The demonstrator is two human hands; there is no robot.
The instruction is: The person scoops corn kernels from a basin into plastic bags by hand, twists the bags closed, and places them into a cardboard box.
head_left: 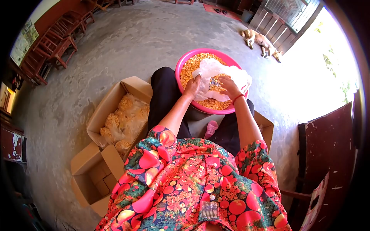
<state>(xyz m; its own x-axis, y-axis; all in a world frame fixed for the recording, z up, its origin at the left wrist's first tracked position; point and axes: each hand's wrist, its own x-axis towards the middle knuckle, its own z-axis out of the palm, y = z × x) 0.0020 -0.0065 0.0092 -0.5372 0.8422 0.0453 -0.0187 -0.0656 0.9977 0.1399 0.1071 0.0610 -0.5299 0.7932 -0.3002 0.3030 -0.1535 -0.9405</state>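
Observation:
A pink basin [180,71] full of yellow-orange kernels [189,66] stands in front of my knees. Over it lies a thin white plastic bag [210,68] with its mouth spread wide. My left hand [192,87] grips the bag's near left edge, thumb on top. On the right side of the opening is my right hand [230,87], its fingers apart and reaching over the bag's mouth, a red bracelet at the wrist. Through the opening some kernels and small bluish-white bits show. The right hand's fingertips are partly hidden by the plastic.
Left of my legs, a cardboard box [101,109] holds filled plastic bags [127,119]; an open box [83,166] sits nearer. Another carton [266,129] is at my right. A dog [262,40] lies near the doorway. Wooden chairs [58,48] line the left wall.

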